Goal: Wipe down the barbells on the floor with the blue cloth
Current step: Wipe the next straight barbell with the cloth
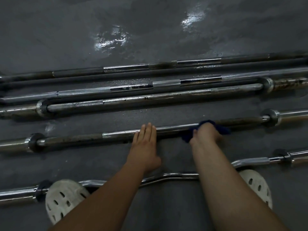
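Note:
Several barbells lie side by side on the dark floor. The straight barbell (116, 135) closest to my hands runs left to right across the middle. My left hand (145, 144) rests flat on its shaft, fingers straight. My right hand (207, 133) grips the blue cloth (187, 136) wrapped around the same shaft, further right; the cloth also shows past my knuckles. A curved chrome bar (166, 176) lies nearest me, partly hidden under my forearms.
Three more straight barbells (150, 97) lie beyond the one I touch. My two white perforated clogs (63, 197) stand by the curved bar. The grey floor (150, 30) beyond the bars shows shiny wet-looking patches.

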`<state>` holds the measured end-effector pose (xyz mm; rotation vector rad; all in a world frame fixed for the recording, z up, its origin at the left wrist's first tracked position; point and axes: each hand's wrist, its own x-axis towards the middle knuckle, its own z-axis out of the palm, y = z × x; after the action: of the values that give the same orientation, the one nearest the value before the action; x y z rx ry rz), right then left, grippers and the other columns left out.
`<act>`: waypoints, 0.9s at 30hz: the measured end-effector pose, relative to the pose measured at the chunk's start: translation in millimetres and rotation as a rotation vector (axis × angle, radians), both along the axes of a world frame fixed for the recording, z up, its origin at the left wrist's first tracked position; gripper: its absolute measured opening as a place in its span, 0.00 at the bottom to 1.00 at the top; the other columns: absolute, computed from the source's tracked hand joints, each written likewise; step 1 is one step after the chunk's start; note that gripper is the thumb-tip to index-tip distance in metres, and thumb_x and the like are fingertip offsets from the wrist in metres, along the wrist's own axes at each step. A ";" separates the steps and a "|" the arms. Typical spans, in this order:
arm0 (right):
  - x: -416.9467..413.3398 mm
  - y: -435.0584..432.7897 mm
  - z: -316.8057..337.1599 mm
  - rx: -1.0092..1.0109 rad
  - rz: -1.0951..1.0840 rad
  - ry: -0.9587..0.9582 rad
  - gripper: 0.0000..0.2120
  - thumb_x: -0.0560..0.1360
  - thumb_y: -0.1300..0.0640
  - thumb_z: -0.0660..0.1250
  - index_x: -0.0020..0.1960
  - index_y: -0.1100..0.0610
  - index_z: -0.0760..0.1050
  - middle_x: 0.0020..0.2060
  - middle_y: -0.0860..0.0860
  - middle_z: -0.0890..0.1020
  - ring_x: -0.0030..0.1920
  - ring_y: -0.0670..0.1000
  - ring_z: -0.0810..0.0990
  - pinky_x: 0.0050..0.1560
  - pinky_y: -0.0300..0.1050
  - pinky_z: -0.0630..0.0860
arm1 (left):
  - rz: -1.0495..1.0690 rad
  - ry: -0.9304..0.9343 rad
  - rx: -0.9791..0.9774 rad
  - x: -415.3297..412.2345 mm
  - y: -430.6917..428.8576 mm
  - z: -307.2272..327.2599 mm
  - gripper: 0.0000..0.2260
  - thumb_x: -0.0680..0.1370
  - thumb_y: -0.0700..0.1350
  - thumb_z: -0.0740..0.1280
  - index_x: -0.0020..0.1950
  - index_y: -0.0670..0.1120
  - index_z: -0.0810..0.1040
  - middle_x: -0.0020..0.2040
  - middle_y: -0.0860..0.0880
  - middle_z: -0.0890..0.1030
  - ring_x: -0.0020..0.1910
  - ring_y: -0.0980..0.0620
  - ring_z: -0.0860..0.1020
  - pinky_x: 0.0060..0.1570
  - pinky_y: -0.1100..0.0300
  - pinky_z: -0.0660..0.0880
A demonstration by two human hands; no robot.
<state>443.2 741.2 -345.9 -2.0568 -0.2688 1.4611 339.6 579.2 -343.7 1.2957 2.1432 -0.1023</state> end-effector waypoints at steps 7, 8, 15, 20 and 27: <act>-11.7 -59.0 -12.5 0.777 1.593 -0.670 0.20 0.73 0.56 0.68 0.65 0.51 0.73 0.63 0.53 0.69 0.60 0.55 0.66 0.59 0.48 0.71 | -0.007 -0.024 0.049 -7.7 2.4 -3.8 0.46 0.73 0.54 0.66 0.81 0.45 0.40 0.81 0.45 0.40 0.80 0.47 0.39 0.78 0.50 0.40; 5.0 -43.9 -17.5 0.773 1.528 -0.730 0.21 0.72 0.55 0.69 0.64 0.52 0.73 0.62 0.54 0.70 0.60 0.57 0.67 0.57 0.51 0.72 | -0.013 -0.023 0.039 -7.8 1.4 -2.0 0.47 0.72 0.52 0.67 0.81 0.45 0.39 0.81 0.45 0.39 0.80 0.47 0.38 0.78 0.50 0.40; -5.7 -55.0 -18.4 0.826 1.584 -0.745 0.20 0.74 0.47 0.57 0.60 0.55 0.76 0.62 0.54 0.74 0.59 0.58 0.70 0.59 0.53 0.70 | -0.012 -0.026 0.022 -4.1 2.6 -4.3 0.46 0.73 0.53 0.66 0.81 0.45 0.38 0.81 0.45 0.39 0.79 0.46 0.38 0.78 0.48 0.40; -3.2 -32.7 -28.1 0.715 1.336 -0.762 0.13 0.78 0.52 0.58 0.51 0.59 0.77 0.54 0.56 0.79 0.56 0.59 0.76 0.55 0.52 0.72 | -0.041 -0.026 0.003 -10.7 2.7 0.1 0.47 0.73 0.52 0.67 0.81 0.44 0.39 0.81 0.45 0.38 0.80 0.47 0.38 0.78 0.51 0.40; 19.3 -22.0 -32.1 0.836 1.358 -0.692 0.15 0.79 0.55 0.63 0.64 0.59 0.75 0.64 0.57 0.77 0.64 0.59 0.73 0.64 0.52 0.69 | -0.048 0.013 0.005 -6.6 2.8 -1.2 0.47 0.72 0.51 0.66 0.80 0.44 0.38 0.81 0.45 0.37 0.79 0.46 0.38 0.78 0.50 0.39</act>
<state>462.5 719.3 -377.9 -1.4545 -2.3983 0.7611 332.9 582.0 -344.9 1.3536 2.1248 -0.1260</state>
